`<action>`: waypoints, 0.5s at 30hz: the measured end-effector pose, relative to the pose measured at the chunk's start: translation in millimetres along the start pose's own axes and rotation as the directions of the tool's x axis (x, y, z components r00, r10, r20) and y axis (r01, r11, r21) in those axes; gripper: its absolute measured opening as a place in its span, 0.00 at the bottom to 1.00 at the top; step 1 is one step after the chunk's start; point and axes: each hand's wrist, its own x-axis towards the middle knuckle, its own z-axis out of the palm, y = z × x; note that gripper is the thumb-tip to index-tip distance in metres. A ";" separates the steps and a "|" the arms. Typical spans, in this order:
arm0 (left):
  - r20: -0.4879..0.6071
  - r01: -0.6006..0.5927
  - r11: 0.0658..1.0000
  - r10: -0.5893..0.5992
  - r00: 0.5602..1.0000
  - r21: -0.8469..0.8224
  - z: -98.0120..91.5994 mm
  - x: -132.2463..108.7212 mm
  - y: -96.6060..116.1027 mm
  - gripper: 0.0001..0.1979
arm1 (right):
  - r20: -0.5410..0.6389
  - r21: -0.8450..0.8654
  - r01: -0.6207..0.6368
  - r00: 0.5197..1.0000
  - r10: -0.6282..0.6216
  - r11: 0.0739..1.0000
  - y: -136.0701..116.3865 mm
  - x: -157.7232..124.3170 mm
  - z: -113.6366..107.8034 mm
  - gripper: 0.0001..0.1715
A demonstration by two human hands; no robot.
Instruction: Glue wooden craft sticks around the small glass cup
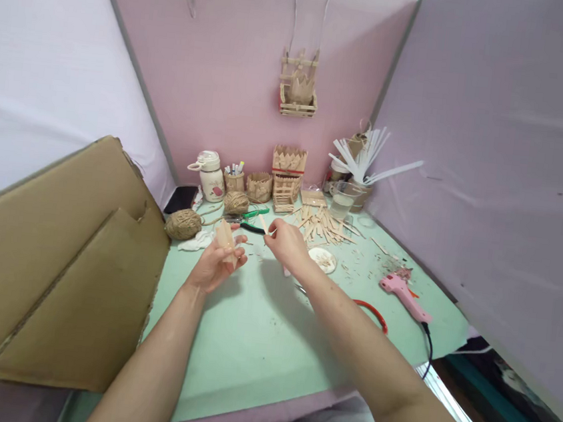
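My left hand [216,266] is closed round a small piece built of pale wooden sticks [225,233], held above the table with its top tilted up. To the right of it, my right hand [285,242] pinches a single short wooden stick [263,223] between thumb and fingertips. The stick and the built piece are apart. Behind the hands lie green-handled pliers [256,213] and black-handled pliers [252,228]. A heap of loose wooden sticks [323,225] is spread beyond my right hand. A small white dish [323,260] with wood bits sits beside my right wrist.
A pink glue gun [406,298] lies at the right, its cord running off the edge. A red-handled tool [374,311] is partly under my right forearm. Twine balls [183,224] and a bottle [212,177] stand back left; a cardboard sheet [77,283] borders the left side.
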 end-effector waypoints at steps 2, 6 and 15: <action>-0.013 -0.004 1.000 0.004 1.000 -0.009 0.3 0.4 -0.8 0.28 | -0.025 0.004 0.002 1.000 -0.002 1.000 4.3 0.9 -3.3 0.13; -0.018 -0.006 1.000 0.006 1.000 -0.008 1.9 0.2 -0.7 0.27 | -0.022 -0.044 -0.057 0.998 0.056 0.997 43.0 32.0 -17.6 0.12; 0.010 0.004 0.999 -0.004 1.000 -0.035 2.4 -0.6 -1.5 0.28 | 0.129 -0.344 -0.215 0.953 0.272 0.914 168.6 47.0 -43.2 0.19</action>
